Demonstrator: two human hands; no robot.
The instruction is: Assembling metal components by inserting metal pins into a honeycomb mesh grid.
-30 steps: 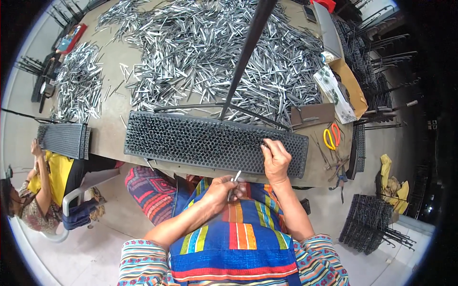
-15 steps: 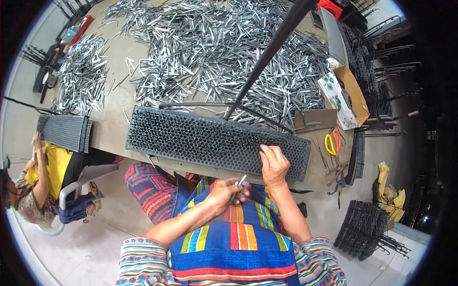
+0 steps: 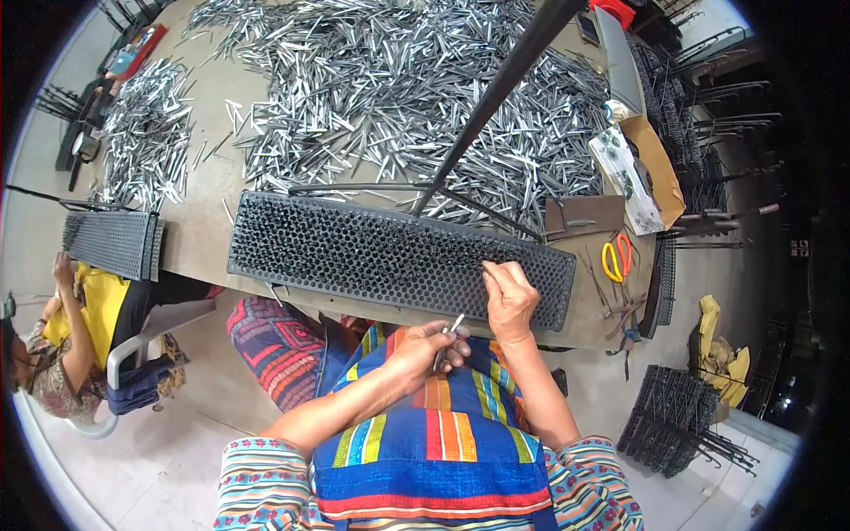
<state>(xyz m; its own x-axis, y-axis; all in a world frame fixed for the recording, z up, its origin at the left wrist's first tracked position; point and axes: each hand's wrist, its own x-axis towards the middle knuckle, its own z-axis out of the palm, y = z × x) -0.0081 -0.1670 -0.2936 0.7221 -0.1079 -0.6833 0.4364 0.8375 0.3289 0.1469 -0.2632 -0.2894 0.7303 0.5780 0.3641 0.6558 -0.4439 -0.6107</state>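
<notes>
A long black panel [image 3: 336, 250] full of small round holes lies slanted along the table's near edge. Dark pieces crowd the holes of its left and middle parts, while the right end shows bare rows. My right hand [image 3: 511, 305] rests its pinched fingertips on the panel right of the middle; whatever they hold is hidden. Closer to my lap, my left hand [image 3: 423, 352] is closed around thin silvery strips [image 3: 457, 324], one poking up past the thumb. A large heap of similar strips [image 3: 398, 106] covers the table beyond the panel.
A dark bar [image 3: 496, 111] rises from behind the panel. Orange-and-yellow scissors [image 3: 617, 258], a brown pad [image 3: 584, 215] and an open cardboard box [image 3: 655, 168] lie at right. Another person [image 3: 71, 345] works at a similar panel [image 3: 111, 243] on the left. Black racks [image 3: 670, 416] stand lower right.
My left hand has shifted slightly and the strips in its fingers sit at a different angle. My right fingertips stay at nearly the same place on the panel.
</notes>
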